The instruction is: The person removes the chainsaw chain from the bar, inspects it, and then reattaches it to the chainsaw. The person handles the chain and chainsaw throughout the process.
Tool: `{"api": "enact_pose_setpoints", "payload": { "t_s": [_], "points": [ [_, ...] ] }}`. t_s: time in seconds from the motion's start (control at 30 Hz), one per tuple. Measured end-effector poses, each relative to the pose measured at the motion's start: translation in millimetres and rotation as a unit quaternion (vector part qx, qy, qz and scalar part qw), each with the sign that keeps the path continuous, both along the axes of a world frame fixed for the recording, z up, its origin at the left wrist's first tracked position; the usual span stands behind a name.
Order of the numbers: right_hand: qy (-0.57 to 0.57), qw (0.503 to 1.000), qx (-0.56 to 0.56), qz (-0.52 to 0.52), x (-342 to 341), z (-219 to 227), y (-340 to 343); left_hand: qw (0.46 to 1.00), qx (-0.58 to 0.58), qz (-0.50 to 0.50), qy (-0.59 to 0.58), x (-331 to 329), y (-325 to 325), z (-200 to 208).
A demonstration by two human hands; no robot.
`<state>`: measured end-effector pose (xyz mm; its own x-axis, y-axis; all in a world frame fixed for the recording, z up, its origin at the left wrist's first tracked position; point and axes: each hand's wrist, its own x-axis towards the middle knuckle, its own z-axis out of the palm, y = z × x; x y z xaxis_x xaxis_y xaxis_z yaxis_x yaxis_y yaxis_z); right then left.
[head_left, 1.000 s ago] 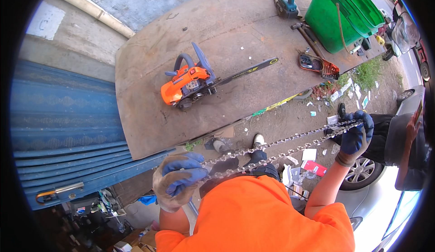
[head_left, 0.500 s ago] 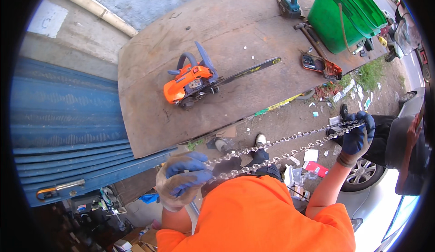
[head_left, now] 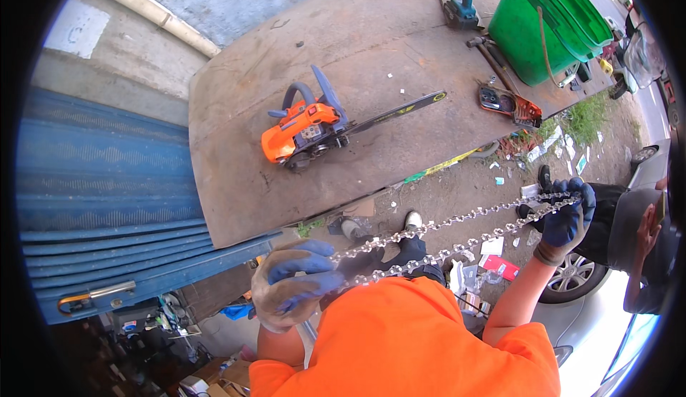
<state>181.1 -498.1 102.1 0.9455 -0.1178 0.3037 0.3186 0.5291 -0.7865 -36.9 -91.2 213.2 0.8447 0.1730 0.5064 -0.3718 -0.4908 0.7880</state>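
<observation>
A metal saw chain (head_left: 444,254) stretches as a long loop between my two hands, its strands running side by side in front of my orange shirt. My left hand (head_left: 294,283), in a grey and blue work glove, closes around the chain's near-left end; the fingers hide that end. At the right, my right hand (head_left: 569,215), gloved in dark blue, pinches the other end. On the table ahead lies an orange chainsaw (head_left: 307,129) with its guide bar (head_left: 400,111) bare and pointing right. Its orange and black side cover (head_left: 511,104) lies apart, near the table's right edge.
The brown table (head_left: 243,190) also holds a cordless drill (head_left: 466,0), a hammer (head_left: 493,61) and a green bucket (head_left: 536,32). Blue metal panels (head_left: 107,175) border the left. A person (head_left: 636,218) stands at the right beside a silver car (head_left: 593,325).
My hands keep the chain stretched out, with only a slight shift to the right in the picture. At the right edge, the other person's hand has come more into sight.
</observation>
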Motion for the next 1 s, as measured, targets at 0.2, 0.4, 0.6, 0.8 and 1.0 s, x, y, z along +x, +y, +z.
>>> {"api": "enact_pose_setpoints", "payload": {
  "t_s": [0.2, 0.4, 0.6, 0.8, 1.0],
  "points": [
    [-0.003, 1.000, 0.006, 0.007, 0.6, 3.0, 0.6, 0.999, 0.030, -0.013, -0.011, 1.2, 2.1, 0.3],
    [-0.017, 0.999, 0.021, 0.031, 2.3, 3.0, 0.2, 1.000, 0.016, -0.013, -0.021, 2.2, 0.5, -1.1],
    [-0.007, 1.000, 0.017, 0.023, 2.2, 0.9, -3.1, 0.999, 0.015, -0.019, -0.035, 0.6, 2.0, -6.2],
    [-0.020, 0.999, 0.018, 0.034, 2.7, 3.5, -0.9, 0.999, 0.034, -0.026, -0.019, 1.1, 1.6, -1.0],
    [-0.026, 0.999, 0.021, 0.038, 4.3, 2.2, -3.7, 0.998, 0.046, -0.030, -0.024, 3.4, -0.7, 3.6]
  ]
}}
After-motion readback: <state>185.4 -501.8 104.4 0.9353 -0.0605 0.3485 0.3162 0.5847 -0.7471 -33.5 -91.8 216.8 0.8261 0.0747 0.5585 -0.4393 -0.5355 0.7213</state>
